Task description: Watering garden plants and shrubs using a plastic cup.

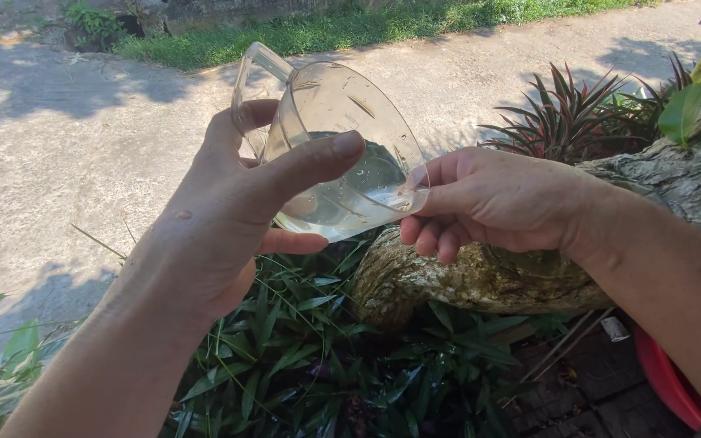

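A clear plastic jug (330,113) with a handle is tilted toward the right, with a little water pooled at its lower side. My left hand (229,219) wraps around its body, thumb lying across the front. My right hand (488,199) pinches the jug's lower rim at the spout side with thumb and fingers. Both hands hover above a thick mossy tree trunk (480,280) and the green leafy plants (310,357) below it.
A concrete path (83,138) runs behind, with a strip of grass (350,24) beyond. Red-green spiky plants (569,122) grow at the right by the trunk. A red container's rim (667,381) shows at the lower right.
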